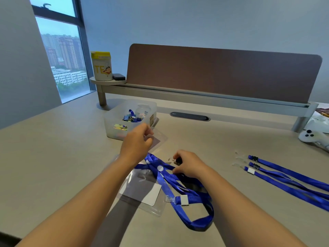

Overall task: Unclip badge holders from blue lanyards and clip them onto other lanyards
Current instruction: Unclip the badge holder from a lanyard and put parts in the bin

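Observation:
My left hand [138, 143] pinches the top edge of a clear badge holder [157, 140] and holds it just above the desk in front of the plastic box. My right hand [188, 164] grips the black clip end of a blue lanyard [178, 189] that lies tangled in a pile between my forearms. Another clear badge holder [142, 193] with a white card inside lies flat under that pile. A clear strap with a white clasp [184, 200] shows on one lanyard near it. Three more blue lanyards [284, 177] lie side by side at the right, badge holders off.
A translucent plastic box [114, 122] with small items stands behind my left hand. A white controller [313, 138] lies at the far right. A brown divider screen [222, 72] runs along the desk's back, with a yellow-lidded canister [101, 66] on its shelf.

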